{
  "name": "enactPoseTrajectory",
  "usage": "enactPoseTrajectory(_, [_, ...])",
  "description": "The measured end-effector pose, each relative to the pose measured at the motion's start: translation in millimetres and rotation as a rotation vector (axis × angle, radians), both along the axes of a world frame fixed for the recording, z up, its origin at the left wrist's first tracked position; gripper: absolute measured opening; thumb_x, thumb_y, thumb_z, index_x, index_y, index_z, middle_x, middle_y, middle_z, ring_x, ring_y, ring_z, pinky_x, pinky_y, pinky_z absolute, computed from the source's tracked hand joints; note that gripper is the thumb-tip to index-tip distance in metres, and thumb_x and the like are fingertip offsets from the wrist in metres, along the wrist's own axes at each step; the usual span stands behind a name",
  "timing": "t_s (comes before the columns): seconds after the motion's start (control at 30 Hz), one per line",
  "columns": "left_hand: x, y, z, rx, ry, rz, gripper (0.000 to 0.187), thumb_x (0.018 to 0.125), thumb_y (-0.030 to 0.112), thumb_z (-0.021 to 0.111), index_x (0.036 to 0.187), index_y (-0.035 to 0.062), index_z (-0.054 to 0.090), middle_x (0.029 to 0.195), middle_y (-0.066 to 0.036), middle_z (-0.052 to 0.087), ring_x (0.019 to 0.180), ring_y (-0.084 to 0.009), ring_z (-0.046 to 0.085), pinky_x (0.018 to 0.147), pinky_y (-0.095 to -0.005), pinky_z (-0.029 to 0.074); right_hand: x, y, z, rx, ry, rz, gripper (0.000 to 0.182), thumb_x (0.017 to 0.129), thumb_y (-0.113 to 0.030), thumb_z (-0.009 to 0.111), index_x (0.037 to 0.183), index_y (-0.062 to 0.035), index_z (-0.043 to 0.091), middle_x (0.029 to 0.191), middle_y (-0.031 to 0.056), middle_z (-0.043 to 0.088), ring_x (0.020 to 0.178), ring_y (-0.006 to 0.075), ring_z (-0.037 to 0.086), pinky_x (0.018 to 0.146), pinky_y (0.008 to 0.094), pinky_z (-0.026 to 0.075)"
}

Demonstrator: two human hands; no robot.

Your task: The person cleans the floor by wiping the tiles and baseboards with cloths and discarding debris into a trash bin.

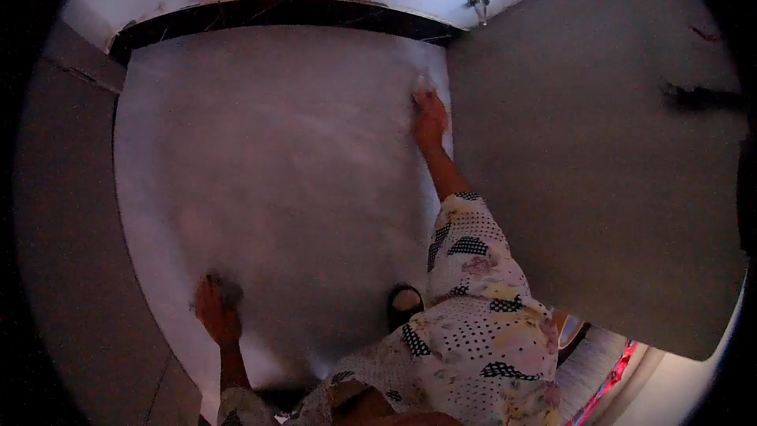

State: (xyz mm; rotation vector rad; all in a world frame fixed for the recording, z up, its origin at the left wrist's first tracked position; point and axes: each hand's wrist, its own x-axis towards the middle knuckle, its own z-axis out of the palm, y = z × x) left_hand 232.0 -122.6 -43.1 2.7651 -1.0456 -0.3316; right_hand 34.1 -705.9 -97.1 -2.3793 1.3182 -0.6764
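My right hand [428, 114] reaches far forward, low over the right border of a broad pale grey surface [284, 150]. Its fingers are blurred, and a faint whitish smear shows at their tips; I cannot tell whether they hold anything. At the lower left, my left hand [218, 312] is laid on the same surface with its fingers stretched forward. A dark shadow falls just right of those fingers. Nothing shows in the left hand. A loose sleeve with dots and flowers [473, 260] covers my right arm down to the forearm.
A grey-brown door panel [591, 158] with a dark handle [702, 99] stands close along the right. Behind, a black strip [284, 12] runs below a white wall; a small metal fitting [478, 8] is there. A sandalled foot [405, 301] and a red-edged mat [595, 371] are near me.
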Motion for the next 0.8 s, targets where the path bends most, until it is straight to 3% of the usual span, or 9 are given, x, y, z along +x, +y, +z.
enactPoseTrajectory(0.03, [5, -16, -1, -0.005, -0.018, -0.001, 0.049, 0.08, 0.012, 0.051, 0.126, -0.0002, 0.045, 0.129, -0.017, 0.048, 0.119, -0.0349, 0.044, 0.101, -0.0455, 0.031, -15, -35, -24, -0.304, 0.45, -0.004, 0.039, 0.082, -0.022, 0.059, 0.119, -0.0131, 0.056, 0.124, 0.0096, 0.053, 0.111, 0.0276, 0.052, 0.091, 0.0396, 0.041])
enactPoseTrajectory(0.1, [24, 36, -44, -0.323, 0.287, 0.042, 0.051, 0.079, 0.014, 0.051, 0.127, 0.0009, 0.044, 0.129, -0.018, 0.047, 0.119, -0.0355, 0.043, 0.1, -0.0465, 0.031, -56, 19, -7, -0.459, 0.525, -0.088, 0.041, 0.082, -0.017, 0.056, 0.123, -0.0127, 0.054, 0.128, 0.0103, 0.05, 0.112, 0.0275, 0.051, 0.093, 0.039, 0.041])
enactPoseTrajectory(0.2, [24, 182, -24, 0.006, 0.233, 0.048, 0.051, 0.077, 0.014, 0.052, 0.127, 0.0027, 0.044, 0.131, -0.017, 0.046, 0.121, -0.0361, 0.042, 0.1, -0.0478, 0.031, -30, 93, -8, -0.558, 0.322, 0.06, 0.049, 0.082, -0.013, 0.053, 0.13, -0.0112, 0.046, 0.134, 0.011, 0.045, 0.118, 0.0278, 0.047, 0.096, 0.0389, 0.038])
enactPoseTrajectory(0.37, [23, 227, 3, 0.01, 0.072, -0.064, 0.047, 0.072, 0.009, 0.055, 0.119, 0.0065, 0.05, 0.132, -0.014, 0.044, 0.122, -0.0315, 0.041, 0.103, -0.0466, 0.029, -22, 51, 33, -0.35, 0.908, -0.181, 0.044, 0.081, -0.03, 0.057, 0.117, -0.0042, 0.053, 0.124, 0.0153, 0.051, 0.114, 0.0292, 0.049, 0.089, 0.0448, 0.043])
enactPoseTrajectory(0.5, [-2, 239, 30, 0.05, 0.145, -0.035, 0.046, 0.072, 0.01, 0.057, 0.118, 0.0092, 0.051, 0.135, -0.011, 0.042, 0.126, -0.0294, 0.037, 0.105, -0.0456, 0.027, -7, 25, 29, -0.659, 1.211, -0.082, 0.049, 0.079, -0.035, 0.061, 0.117, -0.0058, 0.055, 0.115, 0.0157, 0.057, 0.103, 0.0298, 0.058, 0.076, 0.0478, 0.051])
enactPoseTrajectory(0.57, [5, 234, 36, 0.093, 0.202, -0.059, 0.047, 0.072, 0.011, 0.058, 0.119, 0.0101, 0.051, 0.136, -0.011, 0.042, 0.126, -0.0292, 0.036, 0.105, -0.0451, 0.026, -52, 3, -34, -0.943, 0.914, -0.16, 0.045, 0.081, -0.034, 0.059, 0.116, -0.0048, 0.056, 0.115, 0.0155, 0.056, 0.103, 0.0296, 0.057, 0.075, 0.0454, 0.052])
enactPoseTrajectory(0.63, [16, 211, 53, 0.104, 0.316, -0.108, 0.049, 0.073, 0.011, 0.058, 0.122, 0.0108, 0.051, 0.135, -0.012, 0.042, 0.127, -0.0296, 0.036, 0.105, -0.0448, 0.025, -70, 56, 51, -0.222, 1.024, -0.361, 0.044, 0.084, -0.029, 0.055, 0.12, -0.0039, 0.051, 0.112, 0.0148, 0.058, 0.097, 0.028, 0.059, 0.068, 0.0448, 0.052])
enactPoseTrajectory(0.7, [16, 207, 59, 0.155, 0.423, 0.06, 0.047, 0.079, 0.011, 0.053, 0.126, 0.0099, 0.049, 0.135, -0.013, 0.043, 0.125, -0.031, 0.037, 0.105, -0.0452, 0.026, -68, 93, 48, -0.772, 0.898, -0.31, 0.046, 0.085, -0.026, 0.051, 0.126, -0.0059, 0.045, 0.108, 0.0149, 0.059, 0.09, 0.0276, 0.061, 0.073, 0.046, 0.049])
enactPoseTrajectory(0.8, [18, 220, 50, -0.149, 0.324, 0.008, 0.042, 0.089, 0.017, 0.043, 0.129, 0.0067, 0.045, 0.134, -0.015, 0.044, 0.124, -0.0334, 0.039, 0.103, -0.0466, 0.027, -26, 119, 111, -0.383, 0.794, -0.252, 0.046, 0.084, -0.02, 0.05, 0.127, -0.0062, 0.044, 0.122, 0.0149, 0.052, 0.111, 0.0302, 0.052, 0.091, 0.0408, 0.042])
